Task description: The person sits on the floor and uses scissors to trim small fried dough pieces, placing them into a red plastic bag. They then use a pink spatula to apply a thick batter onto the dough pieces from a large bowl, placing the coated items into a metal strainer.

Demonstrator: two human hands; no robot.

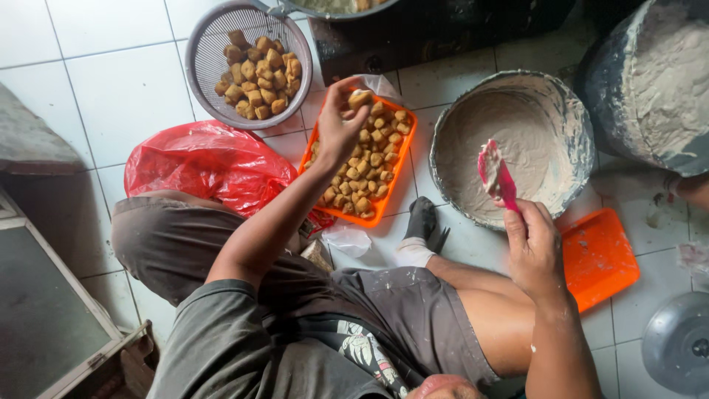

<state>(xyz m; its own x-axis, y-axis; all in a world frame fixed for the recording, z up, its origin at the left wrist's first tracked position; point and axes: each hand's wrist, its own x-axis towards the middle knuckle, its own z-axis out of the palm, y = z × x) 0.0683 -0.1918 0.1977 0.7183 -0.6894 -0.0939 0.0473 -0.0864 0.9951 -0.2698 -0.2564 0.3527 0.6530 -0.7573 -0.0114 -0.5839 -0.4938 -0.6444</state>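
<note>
Both hands are busy over the tiled floor (pixel 125 89), where the person sits among trays and bowls. Going from the left: a red plastic bag (pixel 203 162) lies crumpled beside the knee, and above it a metal colander (pixel 203 44) holds a heap of fried tofu puffs (pixel 258 74). Next, the left hand (pixel 336 125) reaches over an orange tray (pixel 405 151) packed with more tofu pieces (pixel 365 174); its fingers are pinched narrowly around a single tofu puff (pixel 360 97), lifted just above the tray's far end. Further right stands a grey bowl of pale filling paste (pixel 517 140), smeared up its walls and seemingly low, though how much is left is hard to tell. The right hand (pixel 533 247) is closed around a pink spatula (pixel 498 176), whose blade carries a dab of paste and hangs over the bowl's near side. Beyond it lies a second orange tray (pixel 602 258), bare of tofu. Judging by the full tray and that bare one, the stuffing looks barely begun, with nearly every piece left to fill.
</note>
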